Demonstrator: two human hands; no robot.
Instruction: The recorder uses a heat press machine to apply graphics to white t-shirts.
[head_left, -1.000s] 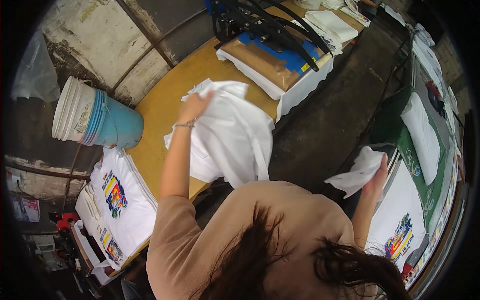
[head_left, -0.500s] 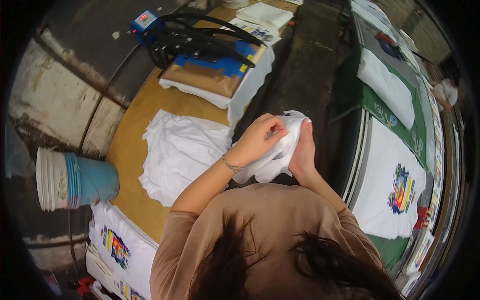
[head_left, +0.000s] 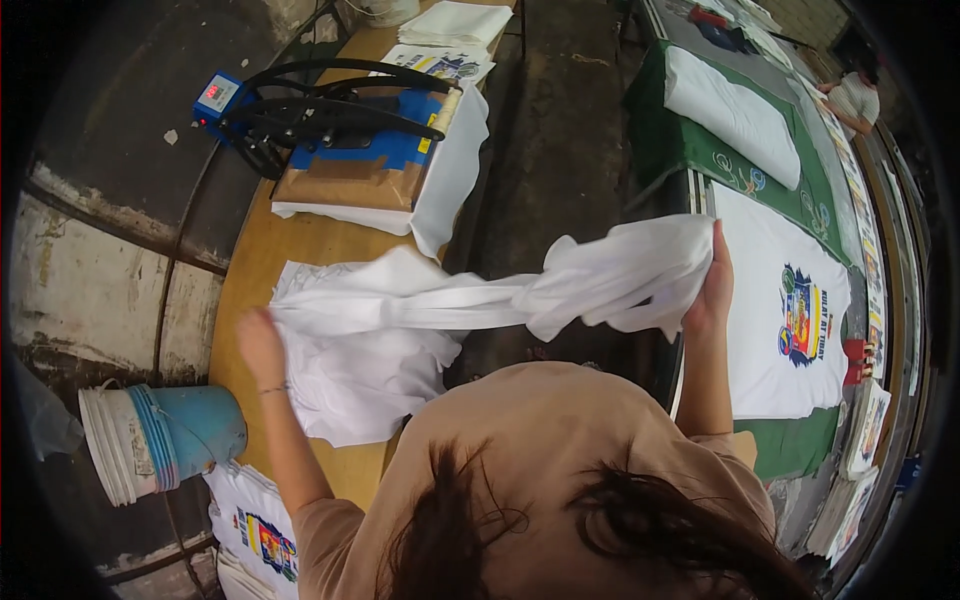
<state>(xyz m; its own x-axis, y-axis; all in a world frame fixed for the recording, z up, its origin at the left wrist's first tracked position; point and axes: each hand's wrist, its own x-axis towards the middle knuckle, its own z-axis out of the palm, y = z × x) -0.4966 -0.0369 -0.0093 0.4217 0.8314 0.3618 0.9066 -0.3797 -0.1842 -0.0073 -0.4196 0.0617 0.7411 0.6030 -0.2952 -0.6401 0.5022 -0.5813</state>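
Observation:
I stretch a white cloth garment (head_left: 610, 275) sideways between my hands, over a crumpled pile of white fabric (head_left: 360, 390) on the yellow table. My left hand (head_left: 262, 345), slightly blurred, is closed on the garment's left end. My right hand (head_left: 708, 285) grips its right end, which hangs in loose folds, beside a white printed T-shirt (head_left: 760, 350) lying on the green-covered table at right.
A heat press (head_left: 360, 150) stands on the yellow table (head_left: 245, 290). Stacked buckets (head_left: 200, 425) and printed shirts (head_left: 235, 520) are at lower left. The green table (head_left: 660, 150) holds a folded white cloth (head_left: 725, 115). Another person (head_left: 858, 100) is at far upper right. A dark aisle separates the tables.
My hands have moved from together at the centre to wide apart, left hand leftward and right hand rightward, pulling the garment out long.

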